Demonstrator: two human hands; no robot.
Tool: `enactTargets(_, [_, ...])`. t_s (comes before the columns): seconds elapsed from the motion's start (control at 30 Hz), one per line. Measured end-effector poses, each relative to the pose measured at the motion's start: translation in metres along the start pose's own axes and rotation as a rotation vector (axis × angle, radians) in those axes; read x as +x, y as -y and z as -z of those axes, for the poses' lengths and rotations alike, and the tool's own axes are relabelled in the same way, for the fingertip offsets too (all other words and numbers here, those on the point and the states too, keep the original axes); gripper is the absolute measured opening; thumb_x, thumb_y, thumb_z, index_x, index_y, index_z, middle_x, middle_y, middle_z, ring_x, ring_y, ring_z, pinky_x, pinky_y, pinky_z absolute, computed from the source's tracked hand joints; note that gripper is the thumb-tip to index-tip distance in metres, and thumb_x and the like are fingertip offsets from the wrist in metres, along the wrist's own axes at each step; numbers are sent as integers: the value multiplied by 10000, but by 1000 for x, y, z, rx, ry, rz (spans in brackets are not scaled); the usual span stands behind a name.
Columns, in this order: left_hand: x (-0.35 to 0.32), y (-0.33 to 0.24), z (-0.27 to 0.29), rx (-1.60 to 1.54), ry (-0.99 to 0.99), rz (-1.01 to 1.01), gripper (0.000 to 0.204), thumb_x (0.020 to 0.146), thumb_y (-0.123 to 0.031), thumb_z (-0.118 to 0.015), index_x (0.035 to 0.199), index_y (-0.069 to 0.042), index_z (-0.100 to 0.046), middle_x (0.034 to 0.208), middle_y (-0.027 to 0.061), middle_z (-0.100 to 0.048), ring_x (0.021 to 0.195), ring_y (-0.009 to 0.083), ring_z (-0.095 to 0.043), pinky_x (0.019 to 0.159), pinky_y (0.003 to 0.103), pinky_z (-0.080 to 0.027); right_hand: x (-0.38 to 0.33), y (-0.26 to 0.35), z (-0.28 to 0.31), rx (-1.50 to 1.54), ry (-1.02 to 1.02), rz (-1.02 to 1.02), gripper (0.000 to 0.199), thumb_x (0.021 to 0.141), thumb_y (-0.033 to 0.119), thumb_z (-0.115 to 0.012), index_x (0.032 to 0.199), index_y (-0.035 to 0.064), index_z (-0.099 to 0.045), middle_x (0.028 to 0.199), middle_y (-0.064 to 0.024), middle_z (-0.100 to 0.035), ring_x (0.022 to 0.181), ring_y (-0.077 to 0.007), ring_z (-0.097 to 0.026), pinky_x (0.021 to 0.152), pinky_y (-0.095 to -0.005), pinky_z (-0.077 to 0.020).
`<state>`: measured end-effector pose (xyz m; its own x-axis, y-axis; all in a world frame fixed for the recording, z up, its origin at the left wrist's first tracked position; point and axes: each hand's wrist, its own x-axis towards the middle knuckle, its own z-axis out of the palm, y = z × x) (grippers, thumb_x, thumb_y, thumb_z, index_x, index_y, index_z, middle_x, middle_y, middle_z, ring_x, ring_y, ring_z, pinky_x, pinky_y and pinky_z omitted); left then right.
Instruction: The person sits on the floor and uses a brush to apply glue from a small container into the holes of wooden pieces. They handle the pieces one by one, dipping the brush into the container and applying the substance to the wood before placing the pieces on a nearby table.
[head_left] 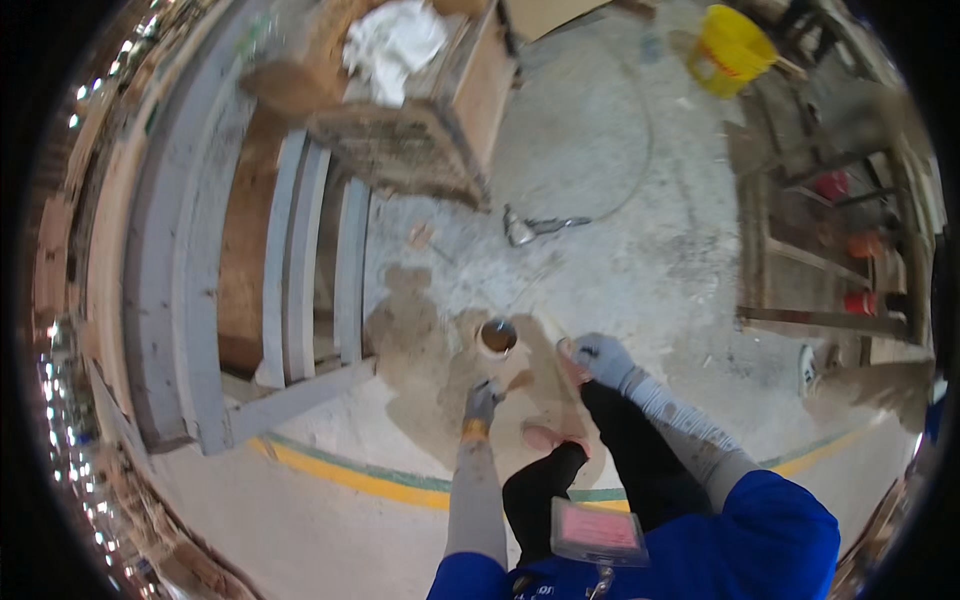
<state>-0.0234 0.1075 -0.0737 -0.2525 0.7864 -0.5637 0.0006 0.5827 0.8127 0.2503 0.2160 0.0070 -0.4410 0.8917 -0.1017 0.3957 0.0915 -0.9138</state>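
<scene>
Nearest to us hangs a pink badge [598,531] on the blue shirt, with our black trouser legs bent below as we crouch. Our left hand [482,398], gloved in grey with an orange cuff, reaches down just short of a small round tin [497,338] standing upright on the concrete floor [640,250]; the fingers look curled, but we cannot tell whether they grip anything, since the picture is too small and blurred there. Our right hand [598,358], also gloved, is closed around something small and pale at its left side, and we cannot make out what it is. The two hands are apart, with the tin just ahead of the gap between them. The tin sits on a dark damp stain, open at the top with brown contents. Behind our knees a yellow and green line [360,478] crosses the floor. To the left, a grey wooden frame [300,270] lies close, its lower rail [290,400] ending near the stain. Ahead the floor is open as far as a metal tool [530,228] with a thin cable. Beyond that stand a wooden crate [420,140] topped with white cloth [393,45], and a yellow bucket [733,48] at the far right. A wooden rack [820,260] borders the right side.
</scene>
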Motion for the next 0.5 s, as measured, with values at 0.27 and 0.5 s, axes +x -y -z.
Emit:
enactTargets(0.27, [139,147,-173,-643,-150,288,311,832,-207,-610,1047,12,-561,1006,60,-560,851,153,-544,635,276,-485,71,-163,2,-46,240,-268,291,791,125,-587,1070,45,-611,834,-119,-650,702,-153,-578,679,-294,-478])
enactTargets(0.5, [221,191,-151,-514,-342,158,222,768,-151,-635,943,-16,-607,823,36,-611,770,166,-574,669,294,-479,125,-180,-23,-82,116,-127,306,791,144,-604,1077,38,-613,716,-52,-599,608,-89,-508,575,-260,-443])
